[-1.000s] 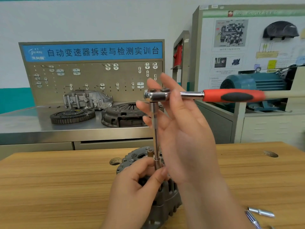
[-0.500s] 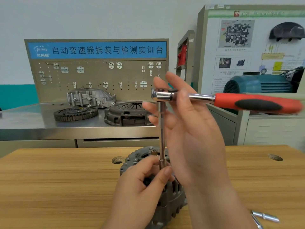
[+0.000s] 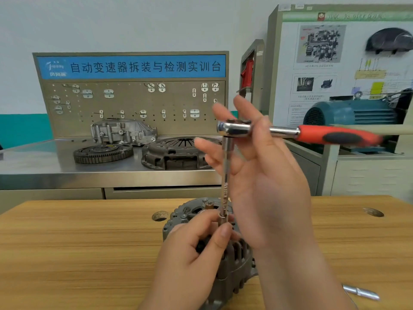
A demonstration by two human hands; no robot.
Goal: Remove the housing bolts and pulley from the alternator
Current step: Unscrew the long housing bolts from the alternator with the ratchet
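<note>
The grey alternator (image 3: 237,267) stands on the wooden table (image 3: 78,242), partly hidden by both hands. A chrome extension bar (image 3: 226,175) rises upright from its top to a ratchet (image 3: 335,136) with a red and black handle pointing right. My left hand (image 3: 190,260) pinches the bar's lower end, where the socket sits, between thumb and fingers. My right hand (image 3: 274,186) is raised with straight, spread fingers against the ratchet head. A small brass stud (image 3: 209,206) shows on top of the alternator just left of the bar. The bolt under the socket is hidden.
Loose chrome tool pieces (image 3: 362,293) lie at the table's lower right. Round holes (image 3: 159,215) (image 3: 374,212) are cut in the tabletop. Behind stands a steel bench with a flywheel (image 3: 102,153), a clutch cover (image 3: 176,153) and a gearbox housing (image 3: 123,130).
The ratchet handle has swung a little and its far end now dips slightly. Both hands keep their places on the tool; the view has shifted a bit.
</note>
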